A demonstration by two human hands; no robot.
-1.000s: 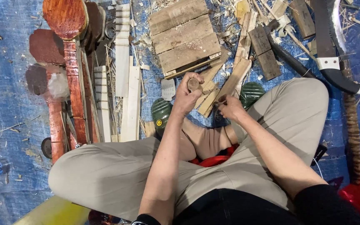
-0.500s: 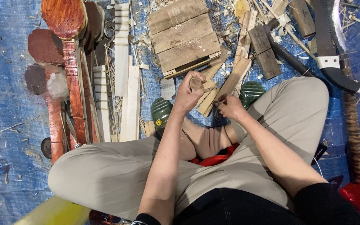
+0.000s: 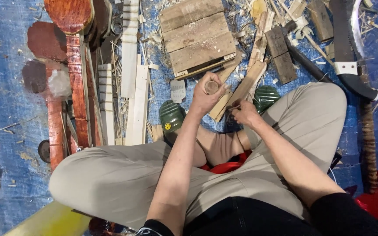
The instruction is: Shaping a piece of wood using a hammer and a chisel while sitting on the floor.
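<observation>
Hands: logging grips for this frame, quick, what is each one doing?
Left hand: closed around a small round wood piece.
Right hand: fingers closed, pinching something too small to tell.

Blue tarp [image 3: 5, 78], red-brown carved wood [image 3: 73, 52], ribbed green shoes [image 3: 171, 116]

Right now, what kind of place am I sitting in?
Most likely a floor-level woodcarving workspace. A blue tarp is strewn with wood shavings, cut slats and a plank block. A curved blade lies nearby, and your left hand holds a small wooden piece.
</observation>
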